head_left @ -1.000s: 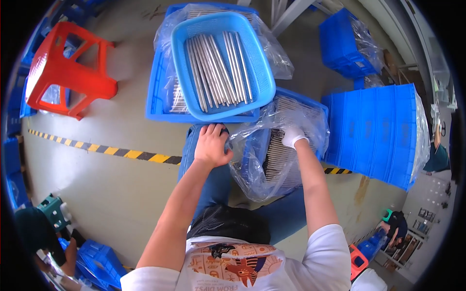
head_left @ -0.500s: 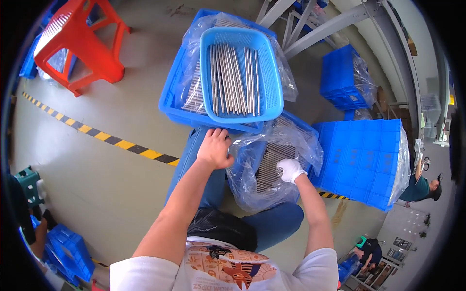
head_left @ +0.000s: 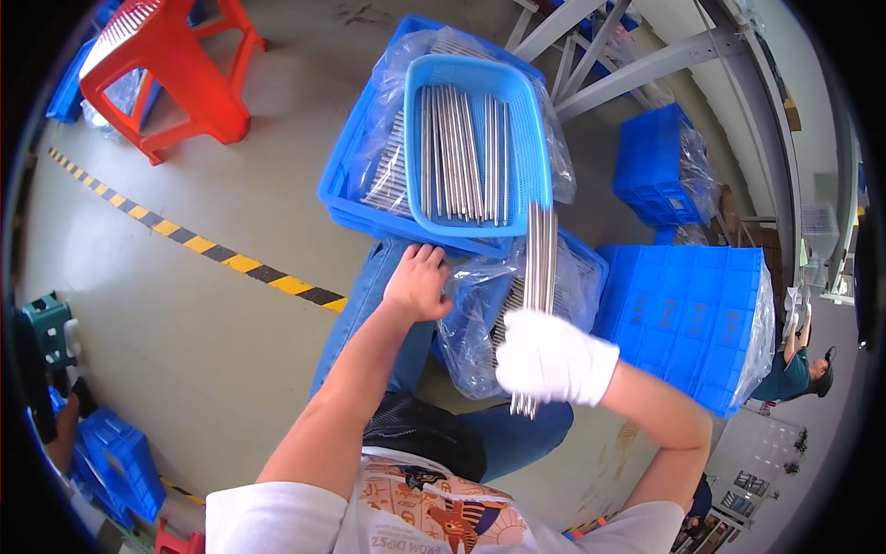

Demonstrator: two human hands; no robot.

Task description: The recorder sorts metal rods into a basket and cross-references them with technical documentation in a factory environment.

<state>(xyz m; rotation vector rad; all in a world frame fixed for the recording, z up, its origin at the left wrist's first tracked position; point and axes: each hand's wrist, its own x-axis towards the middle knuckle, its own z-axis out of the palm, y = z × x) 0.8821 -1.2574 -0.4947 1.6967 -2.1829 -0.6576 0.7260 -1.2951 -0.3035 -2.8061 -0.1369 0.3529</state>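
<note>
My right hand [head_left: 549,358], in a white glove, is wrapped round a bundle of metal rods [head_left: 540,268] held upright in the view, their far ends by the near right corner of a light blue basket [head_left: 544,120]. Several more rods [head_left: 452,152] lie lengthwise in that basket, in two groups with a gap between. Bare and holding nothing, my left hand [head_left: 418,284] rests on my left knee with its fingers apart. Below the held bundle stands a blue crate [head_left: 591,254] lined with clear plastic [head_left: 471,319]; the rods inside it are partly hidden.
The basket sits on a larger blue crate [head_left: 337,198] of rods. Stacked blue crates [head_left: 678,314] stand at the right, with a metal frame [head_left: 637,69] beyond. A red stool [head_left: 175,83] and striped floor tape [head_left: 194,243] are at the left. A person [head_left: 794,369] is at the far right.
My right hand has risen from the lined crate with a bundle of rods, which now stands upright in the view. My left hand stays on the knee. The view has shifted slightly.
</note>
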